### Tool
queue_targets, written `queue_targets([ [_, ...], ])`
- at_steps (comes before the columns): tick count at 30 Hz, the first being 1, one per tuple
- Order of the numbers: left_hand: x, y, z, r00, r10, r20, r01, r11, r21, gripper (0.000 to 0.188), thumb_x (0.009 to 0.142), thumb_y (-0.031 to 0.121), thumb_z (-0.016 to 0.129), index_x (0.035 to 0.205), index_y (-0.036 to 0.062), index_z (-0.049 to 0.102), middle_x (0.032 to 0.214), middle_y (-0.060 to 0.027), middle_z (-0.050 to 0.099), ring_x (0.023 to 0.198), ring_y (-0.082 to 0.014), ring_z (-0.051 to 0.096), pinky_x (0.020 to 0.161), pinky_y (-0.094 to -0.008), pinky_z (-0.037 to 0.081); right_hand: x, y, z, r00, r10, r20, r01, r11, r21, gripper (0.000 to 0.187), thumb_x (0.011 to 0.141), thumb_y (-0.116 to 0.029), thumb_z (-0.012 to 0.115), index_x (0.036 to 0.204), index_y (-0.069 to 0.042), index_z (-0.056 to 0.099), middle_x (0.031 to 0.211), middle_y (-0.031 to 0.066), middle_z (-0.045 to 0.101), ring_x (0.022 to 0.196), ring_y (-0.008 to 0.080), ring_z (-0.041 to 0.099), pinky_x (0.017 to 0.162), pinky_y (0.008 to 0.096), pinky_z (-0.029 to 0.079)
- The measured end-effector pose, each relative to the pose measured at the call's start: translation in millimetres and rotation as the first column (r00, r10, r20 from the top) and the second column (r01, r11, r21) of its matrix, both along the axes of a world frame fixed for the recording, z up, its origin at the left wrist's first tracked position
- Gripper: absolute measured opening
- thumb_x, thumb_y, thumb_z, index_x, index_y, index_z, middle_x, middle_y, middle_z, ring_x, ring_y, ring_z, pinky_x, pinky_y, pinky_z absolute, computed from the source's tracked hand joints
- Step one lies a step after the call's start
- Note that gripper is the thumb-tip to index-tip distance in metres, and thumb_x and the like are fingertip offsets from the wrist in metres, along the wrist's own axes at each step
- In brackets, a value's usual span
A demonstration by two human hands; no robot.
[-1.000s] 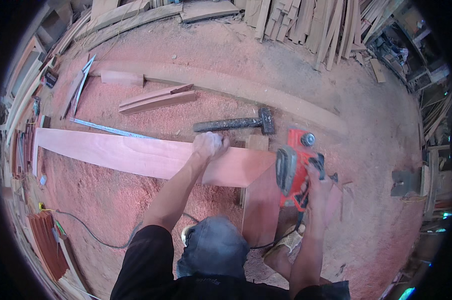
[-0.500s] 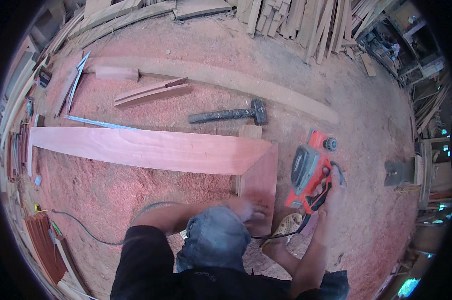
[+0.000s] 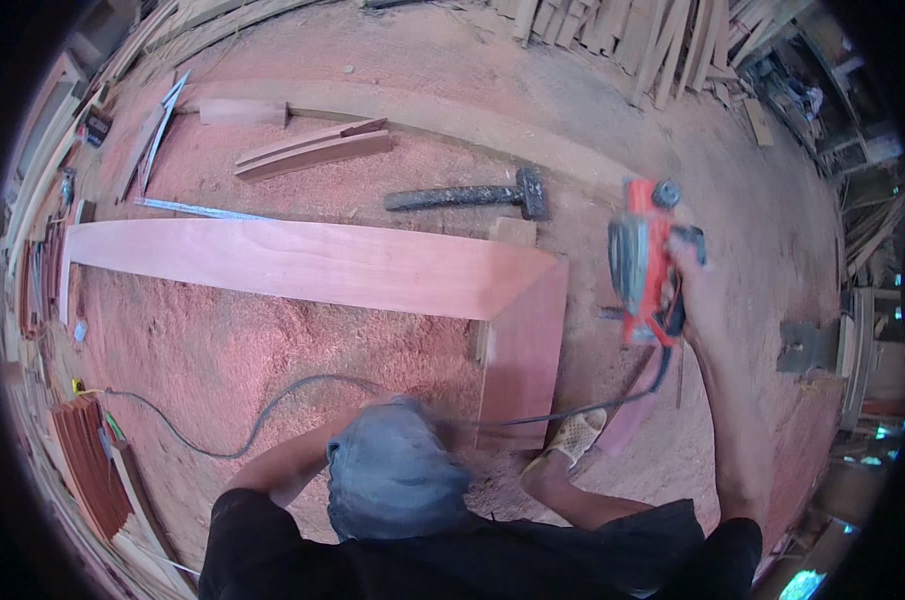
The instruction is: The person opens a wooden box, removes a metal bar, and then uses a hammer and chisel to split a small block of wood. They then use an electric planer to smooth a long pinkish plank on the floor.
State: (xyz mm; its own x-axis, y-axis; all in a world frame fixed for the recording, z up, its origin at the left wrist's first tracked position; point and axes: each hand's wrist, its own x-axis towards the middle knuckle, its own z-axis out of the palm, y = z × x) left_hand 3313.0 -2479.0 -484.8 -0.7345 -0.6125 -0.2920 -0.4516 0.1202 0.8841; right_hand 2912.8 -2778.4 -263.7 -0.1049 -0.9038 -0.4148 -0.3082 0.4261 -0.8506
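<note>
My right hand (image 3: 687, 262) is closed round the handle of a red and black electric planer (image 3: 644, 250). It carries the planer to the right of a mitred joint between two wooden boards. One is a long curved pinkish board (image 3: 302, 265); the other is a shorter board (image 3: 524, 350) running toward me from its right end. Blue-grey cloth (image 3: 397, 465) over my leg hides my left hand; only the left forearm (image 3: 307, 455) shows. The planer's black cord (image 3: 532, 418) crosses the shorter board.
Beyond the boards lie a dark hammer (image 3: 472, 195), wood offcuts (image 3: 317, 150) and a metal square (image 3: 207, 209). Wood shavings cover the ground. My sandalled foot (image 3: 575, 437) is right of the shorter board. Stacked timber (image 3: 632, 40) stands at the far right, more reddish boards (image 3: 92, 465) at the left.
My right hand has moved the planer away from me and to the right. My left hand, earlier over the shorter board, has drawn back behind the blue-grey cloth.
</note>
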Motion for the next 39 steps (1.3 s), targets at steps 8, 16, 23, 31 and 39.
queue_targets([
  [8, 7.5, 33.4, 9.3, 0.93, 0.325, 0.174, -0.334, 0.942, 0.023, 0.043, 0.092, 0.034, 0.067, 0.127, 0.0094, 0.07, 0.13, -0.0141, 0.069, 0.119, -0.0355, 0.068, 0.097, -0.0506, 0.055, -53.0, -9.9, -37.0, 0.651, 0.653, -0.387, -0.611, 0.753, 0.242, 0.031, 0.09, -0.027, 0.08, 0.112, -0.006, 0.078, 0.087, 0.0025, 0.074, 0.079, 0.0135, 0.067, 0.075, 0.0346, 0.055],
  [16, -24.9, 39.8, 1.9, 0.893, 0.417, 0.17, -0.426, 0.905, 0.018, 0.042, 0.092, 0.034, 0.068, 0.126, 0.01, 0.07, 0.128, -0.0142, 0.07, 0.117, -0.0359, 0.068, 0.096, -0.0504, 0.055, -21.6, -56.5, -71.0, 0.517, 0.836, -0.184, -0.811, 0.547, 0.207, 0.034, 0.086, -0.023, 0.083, 0.115, -0.006, 0.077, 0.085, 0.0026, 0.075, 0.078, 0.0132, 0.069, 0.074, 0.0351, 0.056],
  [23, -25.0, 36.7, 10.1, 0.871, 0.452, 0.192, -0.468, 0.882, 0.046, 0.042, 0.092, 0.035, 0.068, 0.126, 0.0104, 0.071, 0.127, -0.0142, 0.07, 0.116, -0.0362, 0.068, 0.095, -0.0502, 0.055, -0.9, -71.5, -81.9, 0.402, 0.885, -0.235, -0.878, 0.445, 0.174, 0.038, 0.083, -0.03, 0.084, 0.111, -0.006, 0.078, 0.08, 0.0069, 0.076, 0.072, 0.014, 0.07, 0.072, 0.0346, 0.057],
  [31, -8.3, 56.3, 17.4, 0.837, 0.503, 0.214, -0.526, 0.848, 0.061, 0.041, 0.092, 0.036, 0.068, 0.125, 0.0109, 0.071, 0.126, -0.0143, 0.071, 0.115, -0.0365, 0.069, 0.094, -0.05, 0.055, 78.9, -61.1, -67.7, 0.3, 0.915, -0.268, -0.933, 0.34, 0.117, 0.037, 0.083, -0.033, 0.085, 0.109, -0.007, 0.08, 0.081, 0.0072, 0.077, 0.073, 0.0157, 0.073, 0.071, 0.0334, 0.057],
  [39, 2.4, 67.3, 11.8, 0.797, 0.571, 0.195, -0.588, 0.808, 0.036, 0.041, 0.092, 0.036, 0.068, 0.124, 0.0115, 0.071, 0.124, -0.0143, 0.071, 0.113, -0.0369, 0.069, 0.093, -0.0498, 0.056, 174.6, -34.5, -62.6, 0.266, 0.949, -0.169, -0.963, 0.27, 0.003, 0.039, 0.085, -0.034, 0.084, 0.112, -0.007, 0.08, 0.094, 0.0118, 0.08, 0.089, 0.0204, 0.077, 0.082, 0.0378, 0.059],
])
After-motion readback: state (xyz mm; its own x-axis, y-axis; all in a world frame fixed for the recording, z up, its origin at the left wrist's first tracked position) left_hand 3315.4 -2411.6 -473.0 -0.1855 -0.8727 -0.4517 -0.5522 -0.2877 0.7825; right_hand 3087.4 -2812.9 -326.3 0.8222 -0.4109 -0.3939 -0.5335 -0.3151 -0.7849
